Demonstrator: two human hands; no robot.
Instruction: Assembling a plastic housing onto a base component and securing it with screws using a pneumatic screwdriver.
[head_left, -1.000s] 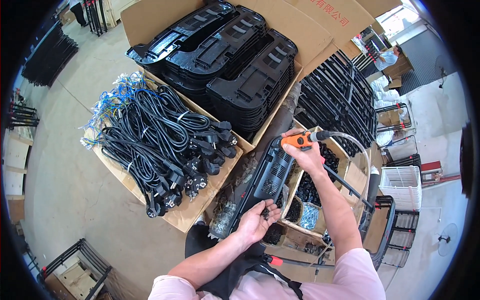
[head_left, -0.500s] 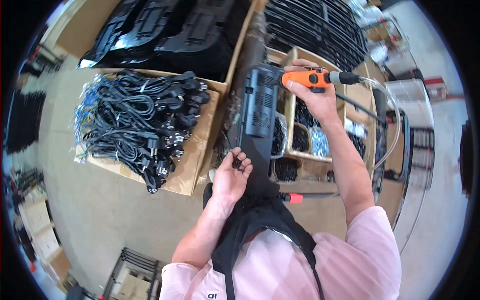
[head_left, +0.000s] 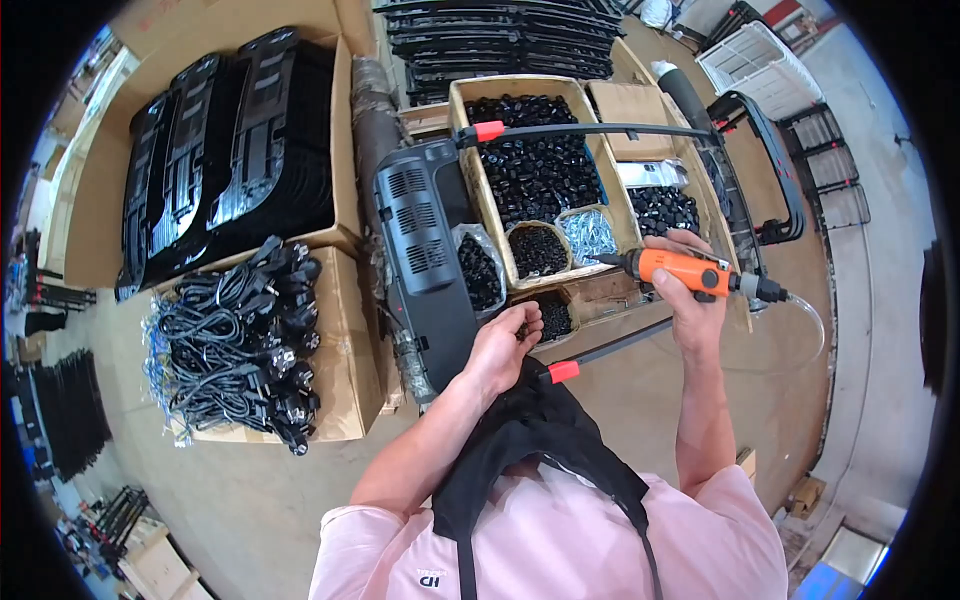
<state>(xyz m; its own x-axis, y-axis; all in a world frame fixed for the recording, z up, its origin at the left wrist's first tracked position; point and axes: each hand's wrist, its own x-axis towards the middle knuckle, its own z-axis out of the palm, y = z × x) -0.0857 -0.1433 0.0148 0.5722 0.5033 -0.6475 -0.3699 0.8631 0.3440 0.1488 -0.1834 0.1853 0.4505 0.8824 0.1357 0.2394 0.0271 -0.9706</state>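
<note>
My right hand point(head_left: 690, 275) is wrapped round an orange air screwdriver point(head_left: 685, 272), its tip pointing left above the near edge of the parts box and a clear hose trailing from its back. My left hand point(head_left: 508, 345) is curled closed beside a small bin of black screws point(head_left: 553, 314); dark bits like small black screws show at its fingertips. Just left of it lies a long black plastic housing point(head_left: 430, 260) with a vented cover. A black bar frame with red ends point(head_left: 565, 372) sticks out to the right of the housing.
A wooden box point(head_left: 470, 170) holds black knobs, black screws and silver screws. Plugged power cords point(head_left: 240, 340) are heaped on a carton at left. Behind them a large carton point(head_left: 90, 215) holds glossy black panels. Black frames point(head_left: 500, 40) are stacked at the far side.
My view has swung to the right. My left hand turned from palm up with small dark pieces to curled closed by the screw bin. The screwdriver came nearer, away from the housing.
</note>
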